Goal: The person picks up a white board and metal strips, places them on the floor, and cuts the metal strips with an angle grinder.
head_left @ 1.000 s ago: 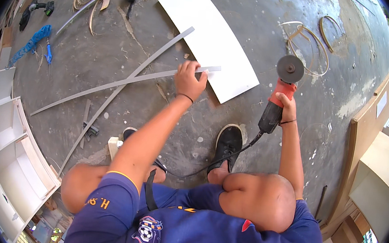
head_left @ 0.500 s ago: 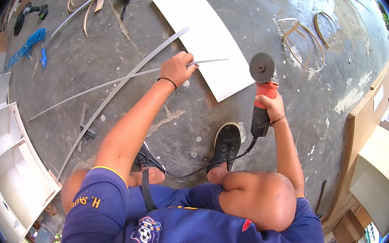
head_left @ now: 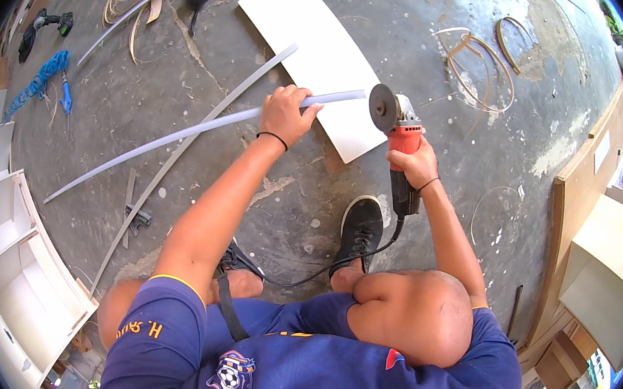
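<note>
From where I stand, the pale strip (head_left: 343, 97) looks light and springy, perhaps slick, so I'd hold it close behind its tip; it runs from middle left to the centre of the frame, tip above the white board (head_left: 298, 30); the left hand (head_left: 285, 116) grasps it there, arm stretched up from lower left; the right hand (head_left: 416, 164) is wrapped round the grinder (head_left: 405, 139), right of centre, probably heavy and rigid, forearm slanting up from lower right.

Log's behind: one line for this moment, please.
left hand: grips grey strip; right hand: holds angle grinder; disc: near strip's end; white panel: on floor
</note>
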`<state>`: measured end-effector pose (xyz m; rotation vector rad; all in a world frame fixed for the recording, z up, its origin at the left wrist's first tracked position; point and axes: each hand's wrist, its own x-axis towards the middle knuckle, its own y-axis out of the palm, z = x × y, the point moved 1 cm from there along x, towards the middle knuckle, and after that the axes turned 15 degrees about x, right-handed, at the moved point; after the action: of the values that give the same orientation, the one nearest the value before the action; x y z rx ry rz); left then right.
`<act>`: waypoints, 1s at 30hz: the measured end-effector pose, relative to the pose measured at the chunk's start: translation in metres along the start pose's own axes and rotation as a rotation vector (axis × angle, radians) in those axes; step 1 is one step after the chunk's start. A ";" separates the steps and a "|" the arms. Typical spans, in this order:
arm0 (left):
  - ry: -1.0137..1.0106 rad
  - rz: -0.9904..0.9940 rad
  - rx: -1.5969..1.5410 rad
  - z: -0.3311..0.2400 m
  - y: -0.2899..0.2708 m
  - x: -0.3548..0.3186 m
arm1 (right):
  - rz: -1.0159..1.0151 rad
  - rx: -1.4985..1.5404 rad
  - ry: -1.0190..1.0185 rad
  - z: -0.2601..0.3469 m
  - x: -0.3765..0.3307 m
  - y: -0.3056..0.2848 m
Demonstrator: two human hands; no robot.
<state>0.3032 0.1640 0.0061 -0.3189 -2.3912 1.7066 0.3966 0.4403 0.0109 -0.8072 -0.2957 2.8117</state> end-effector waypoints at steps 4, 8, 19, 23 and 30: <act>-0.005 -0.007 -0.008 -0.003 0.002 -0.001 | -0.006 -0.040 0.022 0.000 0.001 0.002; -0.032 0.014 -0.003 -0.006 0.005 0.001 | -0.048 -0.159 0.001 0.006 -0.002 0.003; -0.034 -0.004 0.029 -0.013 0.014 0.007 | -0.140 -0.289 -0.068 0.030 -0.016 0.005; -0.028 -0.004 0.037 -0.017 0.014 0.009 | -0.154 -0.309 -0.041 0.024 -0.014 0.003; -0.029 -0.017 0.045 -0.021 0.016 0.011 | -0.184 -0.374 -0.042 0.029 -0.018 0.002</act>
<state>0.3000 0.1914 -0.0020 -0.2689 -2.3646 1.7666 0.3956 0.4306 0.0430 -0.7450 -0.8748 2.6369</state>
